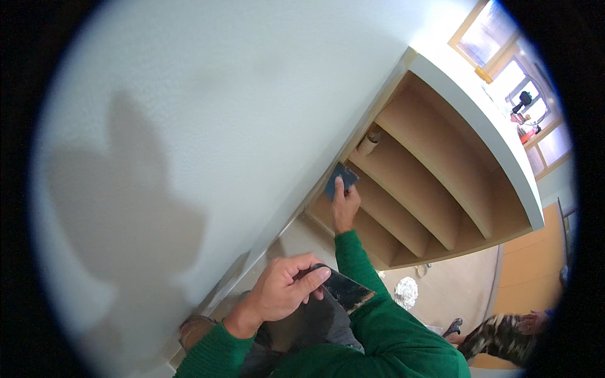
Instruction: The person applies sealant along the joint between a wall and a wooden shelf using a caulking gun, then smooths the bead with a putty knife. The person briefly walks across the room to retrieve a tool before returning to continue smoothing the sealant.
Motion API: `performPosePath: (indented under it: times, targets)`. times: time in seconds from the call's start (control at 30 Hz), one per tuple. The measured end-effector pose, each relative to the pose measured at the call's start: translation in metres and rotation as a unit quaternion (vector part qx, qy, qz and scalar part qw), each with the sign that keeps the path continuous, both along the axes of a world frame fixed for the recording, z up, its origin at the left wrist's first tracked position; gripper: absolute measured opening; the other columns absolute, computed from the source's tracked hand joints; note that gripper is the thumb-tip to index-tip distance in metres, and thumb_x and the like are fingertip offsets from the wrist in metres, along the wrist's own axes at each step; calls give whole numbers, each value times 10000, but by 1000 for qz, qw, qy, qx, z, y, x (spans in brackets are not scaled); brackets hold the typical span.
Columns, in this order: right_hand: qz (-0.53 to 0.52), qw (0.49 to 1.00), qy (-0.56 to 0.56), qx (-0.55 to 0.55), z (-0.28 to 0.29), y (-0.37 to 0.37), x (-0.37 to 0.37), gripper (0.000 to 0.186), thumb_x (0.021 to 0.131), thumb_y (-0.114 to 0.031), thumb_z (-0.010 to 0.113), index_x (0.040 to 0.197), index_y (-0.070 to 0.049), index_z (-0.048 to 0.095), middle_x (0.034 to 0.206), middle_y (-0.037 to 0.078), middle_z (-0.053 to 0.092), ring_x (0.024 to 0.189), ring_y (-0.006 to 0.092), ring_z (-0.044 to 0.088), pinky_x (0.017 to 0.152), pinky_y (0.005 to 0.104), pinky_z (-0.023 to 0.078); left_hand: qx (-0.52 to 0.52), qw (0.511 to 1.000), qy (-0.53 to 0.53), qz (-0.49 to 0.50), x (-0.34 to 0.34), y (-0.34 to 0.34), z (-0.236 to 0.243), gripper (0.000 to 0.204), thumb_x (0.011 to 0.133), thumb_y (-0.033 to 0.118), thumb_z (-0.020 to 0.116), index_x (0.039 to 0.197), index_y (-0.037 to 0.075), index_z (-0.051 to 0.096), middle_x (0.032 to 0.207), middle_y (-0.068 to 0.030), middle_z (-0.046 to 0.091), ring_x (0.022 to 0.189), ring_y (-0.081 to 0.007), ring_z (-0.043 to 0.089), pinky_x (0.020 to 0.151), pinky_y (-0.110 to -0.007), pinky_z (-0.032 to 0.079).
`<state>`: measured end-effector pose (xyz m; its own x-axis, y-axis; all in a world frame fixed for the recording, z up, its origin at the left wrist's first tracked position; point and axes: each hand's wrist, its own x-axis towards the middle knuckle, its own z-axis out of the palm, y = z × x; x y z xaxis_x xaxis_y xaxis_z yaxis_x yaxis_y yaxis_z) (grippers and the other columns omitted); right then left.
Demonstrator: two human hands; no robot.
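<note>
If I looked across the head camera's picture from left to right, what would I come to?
Shadow on the wall, the person's left hand, their right hand, brown cardboard tube, crumpled white wad, another person's camouflage-patterned clothing.

From my remote station I see the wearer's deep-green knitted sweater, finely textured. Its long left sleeve and right sleeve end at the wrists, leaving both hands bare. Below, the trousers are dark grey, softly creased.
</note>
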<state>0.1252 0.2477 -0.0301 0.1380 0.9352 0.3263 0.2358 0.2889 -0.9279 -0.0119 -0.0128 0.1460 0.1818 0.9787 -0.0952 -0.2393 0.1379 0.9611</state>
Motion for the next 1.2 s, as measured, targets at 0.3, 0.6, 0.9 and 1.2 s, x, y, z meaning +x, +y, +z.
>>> performPosePath:
  times: [0.3, 0.6, 0.9, 1.2]
  targets:
    - [48, 975, 113, 185, 222, 8, -15, 285, 1028, -273, 605, 989, -3, 689, 880, -44, 623, 775, 32, 515, 672, 205, 443, -6, 1000, -6, 16, -5, 3, 2, 239, 1012, 239, 619, 975, 12, 686, 770, -7, 667, 664, -56, 635, 540, -214, 483]
    - [224, 955, 194, 4, 187, -86, 22, 367, 1062, -352, 508, 1039, -23, 668, 842, -55, 611, 738, 31, 520, 629, 228, 430, 26, 996, -22, 80, 0, 1, 4, 215, 1015, 197, 616, 1076, 2, 683, 831, -41, 683, 673, -84, 655, 555, -218, 506]
    - [143, 980, 129, 51, 245, -51, 18, 262, 1026, -295, 583, 1036, -37, 629, 840, 16, 635, 652, 86, 575, 515, 243, 456, -13, 998, -26, 57, 4, 1, -8, 202, 1010, 176, 620, 1081, -8, 658, 815, -38, 670, 679, -93, 669, 525, -211, 505]
    - [56, 968, 110, 220, 290, 27, -14, 243, 1000, -255, 642, 915, -29, 670, 743, -12, 622, 586, 41, 531, 477, 222, 457, -2, 998, -23, 61, 6, 0, -3, 195, 1010, 171, 618, 1072, -9, 659, 809, -32, 667, 678, -90, 668, 523, -214, 503]
